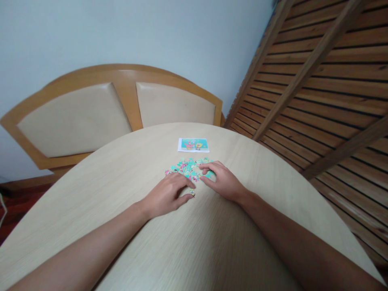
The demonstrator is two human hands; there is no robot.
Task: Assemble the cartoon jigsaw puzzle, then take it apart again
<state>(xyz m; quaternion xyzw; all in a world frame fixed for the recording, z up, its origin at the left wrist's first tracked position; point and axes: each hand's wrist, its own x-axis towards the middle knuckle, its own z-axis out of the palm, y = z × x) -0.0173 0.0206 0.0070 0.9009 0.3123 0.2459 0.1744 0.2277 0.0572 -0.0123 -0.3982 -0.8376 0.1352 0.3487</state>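
Observation:
A small heap of turquoise and pink jigsaw pieces lies on a round light-wood table. My left hand rests palm down at the heap's near edge, thumb and forefinger pinched on one loose piece. My right hand lies on the heap's right side, fingers curled over several pieces. Beyond the heap lies a small reference picture card with cartoon figures on a turquoise ground.
Behind the table stands a wooden bench back with two beige cushioned panels against a pale wall. A slatted wooden partition runs along the right. The table's curved edge drops away at right.

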